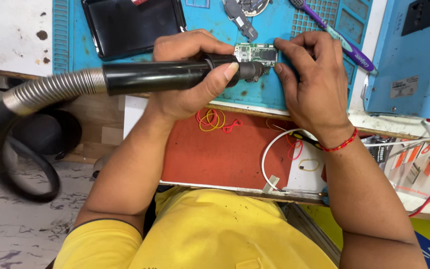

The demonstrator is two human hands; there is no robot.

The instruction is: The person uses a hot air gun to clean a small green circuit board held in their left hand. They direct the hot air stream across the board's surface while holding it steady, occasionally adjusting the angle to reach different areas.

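While the ribbed hose trails off, the left hand wraps tight round the black nozzle, tip just below the circuit board, pinched at its edge by the right hand fingertips.

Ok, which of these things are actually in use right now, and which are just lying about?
In use:
left hand gripping black hot-air nozzle
right hand steadying green circuit board
blue work mat

Lying about:
toothbrush
black tray
rubber bands
white cable
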